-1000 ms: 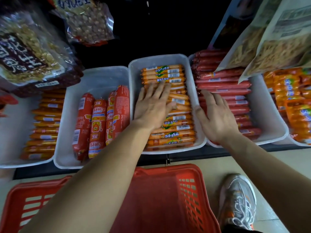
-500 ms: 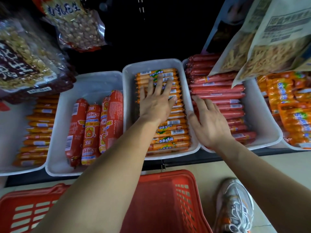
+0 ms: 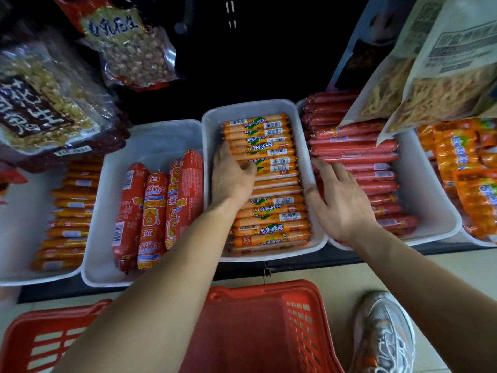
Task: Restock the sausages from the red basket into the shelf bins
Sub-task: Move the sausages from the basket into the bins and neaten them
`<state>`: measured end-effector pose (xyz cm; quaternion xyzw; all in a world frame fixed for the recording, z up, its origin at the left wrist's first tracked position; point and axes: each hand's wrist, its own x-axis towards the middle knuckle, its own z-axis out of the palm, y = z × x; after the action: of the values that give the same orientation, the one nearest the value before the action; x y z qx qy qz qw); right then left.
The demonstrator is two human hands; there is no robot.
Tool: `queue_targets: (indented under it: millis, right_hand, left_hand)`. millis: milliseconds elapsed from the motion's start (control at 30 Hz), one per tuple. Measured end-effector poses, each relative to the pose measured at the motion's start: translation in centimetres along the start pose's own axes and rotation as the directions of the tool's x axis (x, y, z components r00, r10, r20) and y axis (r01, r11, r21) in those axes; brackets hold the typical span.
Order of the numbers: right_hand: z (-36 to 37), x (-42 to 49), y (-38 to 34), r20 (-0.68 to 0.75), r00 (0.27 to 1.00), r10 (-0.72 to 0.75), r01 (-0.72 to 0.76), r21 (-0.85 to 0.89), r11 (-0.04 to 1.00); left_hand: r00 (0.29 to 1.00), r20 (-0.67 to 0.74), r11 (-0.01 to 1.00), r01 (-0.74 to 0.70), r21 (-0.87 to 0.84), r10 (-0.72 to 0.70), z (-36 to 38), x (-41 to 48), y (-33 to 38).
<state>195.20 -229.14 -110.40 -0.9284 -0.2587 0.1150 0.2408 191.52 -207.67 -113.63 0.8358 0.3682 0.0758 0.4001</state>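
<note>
A white middle bin [image 3: 255, 105] holds a stack of orange sausages [image 3: 269, 211]. My left hand [image 3: 231, 176] is at the stack's left side, thumb on top, fingers curled down over the sausage ends by the bin wall. Spread and relaxed, my right hand [image 3: 341, 200] rests on the edge between this bin and the right bin [image 3: 430, 211], fingertips on thin red sausages [image 3: 355, 149]. The red basket [image 3: 304, 319] stands on the floor below the shelf. My left arm hides part of its inside, and no sausages show in the visible part.
A bin [image 3: 150, 141] left of the middle one holds thick red sausages [image 3: 150, 211]. The far-left bin holds more orange sausages [image 3: 70, 211]. Orange multipacks [image 3: 457, 162] lie far right. Snack bags [image 3: 48, 103] [image 3: 430, 76] hang over the bins. My shoe [image 3: 384, 332] is beside the basket.
My left hand slid from flat on top of the orange stack to its left side, fingers curling down over the ends. My right hand stayed on the bin edge.
</note>
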Motion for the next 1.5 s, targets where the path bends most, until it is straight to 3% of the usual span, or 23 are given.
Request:
queue_targets:
  millis: [200,333,500,600,700,833,900,1100,1267,1333,1433,1500]
  right_hand:
    - [-1.2,2.6,-2.3,0.004,0.986,-0.168,0.167,-0.154,0.974]
    - [0.5,4.8,-4.1,0.164,0.945,-0.282,0.325,-0.383,0.865]
    - [1.8,5.8,-4.2,0.215,0.944,-0.25,0.325,-0.489,0.81]
    - [1.8,5.7,-4.0,0.211,0.945,-0.249,0.324,-0.498,0.804]
    - [2.0,5.6,-4.0,0.196,0.948,-0.252,0.317,-0.499,0.806]
    - [1.9,5.5,-4.1,0.207,0.942,-0.264,0.333,-0.495,0.803]
    - [1.7,5.4,-4.1,0.227,0.941,-0.251,0.334,-0.507,0.795]
    - [1.4,5.3,-4.2,0.279,0.929,-0.241,0.362,-0.568,0.739]
    - [1.1,5.2,-4.2,0.279,0.921,-0.271,0.382,-0.52,0.764]
    - [0.9,5.0,-4.2,0.284,0.907,-0.31,0.418,-0.522,0.744]
    - [0.8,4.0,-4.2,0.241,0.834,-0.496,0.544,-0.51,0.666]
    - [0.7,3.1,-4.4,0.258,0.821,-0.51,0.566,-0.483,0.667]
  left_hand:
    - [0.978,0.039,0.951,0.21,-0.227,-0.207,0.0,1.7,1.7]
    - [0.988,0.021,0.966,0.154,-0.209,-0.153,-0.2,2.1,1.5]
    - [0.986,-0.01,0.947,0.159,-0.279,-0.168,-0.5,3.3,2.6]
    - [0.994,0.012,0.978,0.112,-0.176,-0.112,-0.1,3.5,2.9]
    - [0.992,0.059,0.97,0.121,-0.208,-0.111,-0.7,3.0,2.6]
    - [0.975,-0.001,0.96,0.22,-0.175,-0.224,-1.2,0.2,2.4]
    - [0.951,0.049,0.939,0.31,-0.148,-0.306,-0.9,-2.9,1.2]
    - [0.924,0.217,0.929,0.347,-0.129,-0.315,-1.6,-5.1,0.3]
    - [0.895,0.25,0.927,0.373,0.038,-0.37,-2.3,-7.7,0.5]
    - [0.88,0.306,0.93,0.36,0.072,-0.364,-2.4,-8.4,0.3]
    - [0.861,0.351,0.929,0.351,0.114,-0.368,-2.8,-8.0,0.1]
    - [0.858,0.376,0.936,0.339,0.095,-0.349,-3.2,-7.9,0.2]
